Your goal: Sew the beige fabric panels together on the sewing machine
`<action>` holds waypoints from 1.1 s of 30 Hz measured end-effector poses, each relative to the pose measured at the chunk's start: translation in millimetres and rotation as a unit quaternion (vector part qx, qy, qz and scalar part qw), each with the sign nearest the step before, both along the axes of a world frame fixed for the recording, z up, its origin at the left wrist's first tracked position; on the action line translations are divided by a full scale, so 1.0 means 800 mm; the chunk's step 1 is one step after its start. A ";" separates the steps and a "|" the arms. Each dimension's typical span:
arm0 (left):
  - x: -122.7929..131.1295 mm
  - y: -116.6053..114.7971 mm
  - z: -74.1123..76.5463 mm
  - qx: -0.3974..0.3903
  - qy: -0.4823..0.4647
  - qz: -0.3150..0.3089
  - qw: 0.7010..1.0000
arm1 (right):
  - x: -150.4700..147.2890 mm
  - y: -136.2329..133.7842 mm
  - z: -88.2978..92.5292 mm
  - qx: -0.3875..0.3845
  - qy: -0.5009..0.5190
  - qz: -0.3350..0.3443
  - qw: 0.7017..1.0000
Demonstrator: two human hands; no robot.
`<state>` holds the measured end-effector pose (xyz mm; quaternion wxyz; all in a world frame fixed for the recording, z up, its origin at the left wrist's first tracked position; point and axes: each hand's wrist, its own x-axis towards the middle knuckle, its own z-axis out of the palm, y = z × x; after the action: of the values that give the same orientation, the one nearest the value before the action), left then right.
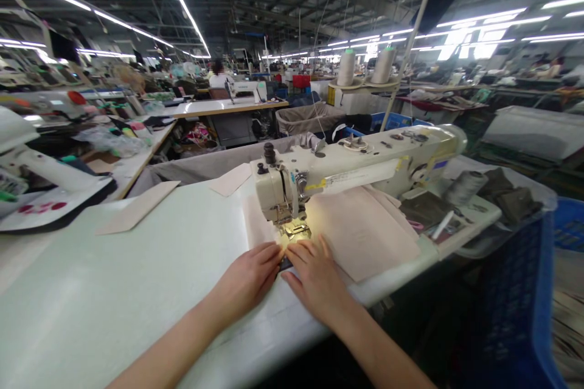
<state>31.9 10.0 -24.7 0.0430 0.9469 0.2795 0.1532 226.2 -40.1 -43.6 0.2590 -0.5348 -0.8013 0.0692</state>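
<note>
A cream sewing machine (356, 164) stands on the white table (114, 292). Its presser foot (296, 230) is lit from above. My left hand (249, 276) lies flat just left of the foot, fingers stretched out on a pale fabric piece (256, 225). My right hand (314, 276) rests flat beside it, fingers pointing at the foot and pressing the same work down. A small dark piece (286, 264) shows between the two hands. A stack of pale pink fabric pieces (365, 234) lies under the machine arm, right of my right hand.
Two loose pale pieces (137, 206) lie on the table's left and back. A grey thread cone (463, 187) and dark fabric (506, 197) sit at the right. A blue crate (538, 292) stands at the table's right end. Other sewing stations (228, 106) fill the hall behind.
</note>
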 end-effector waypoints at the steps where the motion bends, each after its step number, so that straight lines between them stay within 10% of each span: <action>1: -0.001 0.003 0.002 -0.003 0.001 -0.004 1.000 | -0.001 0.002 0.000 0.001 0.000 -0.001 1.000; 21: -0.008 0.050 0.003 0.009 -0.016 0.050 0.999 | -0.001 0.002 -0.008 0.007 0.029 -0.011 1.000; 33: 0.012 -0.034 0.016 -0.001 0.054 0.038 0.998 | 0.012 -0.017 -0.001 0.026 0.060 0.007 0.998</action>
<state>41.7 -17.5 -11.8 0.0229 0.9424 0.3175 0.1026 235.4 -53.8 -44.4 0.3198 -0.5171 -0.7897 0.0823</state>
